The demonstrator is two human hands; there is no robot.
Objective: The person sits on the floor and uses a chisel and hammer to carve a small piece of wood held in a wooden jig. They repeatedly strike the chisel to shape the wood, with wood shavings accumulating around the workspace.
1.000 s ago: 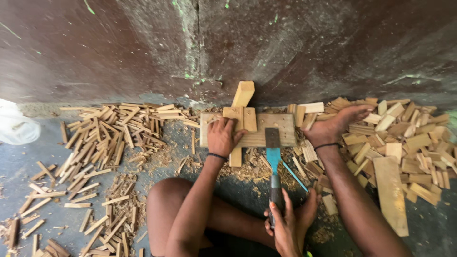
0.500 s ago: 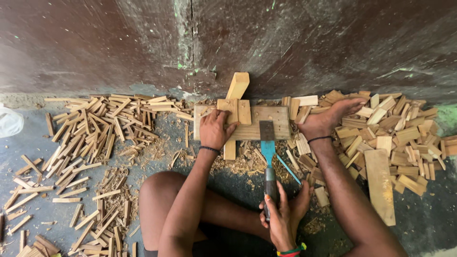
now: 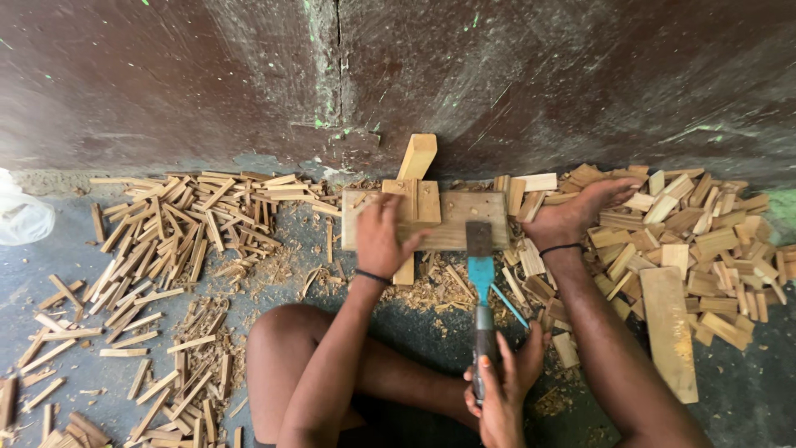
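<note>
My left hand (image 3: 383, 236) presses down on a narrow wooden strip (image 3: 405, 270) that lies across a flat wooden board (image 3: 460, 220) by the wall. My right hand (image 3: 572, 217) lies palm down on a heap of short wooden blocks (image 3: 688, 241) to the right, fingers spread over the pieces. A chisel with a blue collar (image 3: 482, 278) points at the board's near edge. Its handle is gripped at the bottom by what looks like my foot (image 3: 506, 386). A longer block (image 3: 417, 156) leans against the wall behind the board.
A dark stained wall (image 3: 398, 75) closes the far side. Thin split sticks (image 3: 191, 224) are heaped on the left and strewn over the grey floor. A long plank (image 3: 670, 323) lies among the blocks on the right. My bent knee (image 3: 286, 348) is at lower centre. A white bag (image 3: 21, 217) sits at the far left.
Both hands stay where they were, left on the strip and right on the block heap. The chisel holds its place. Only the view has shifted slightly.
</note>
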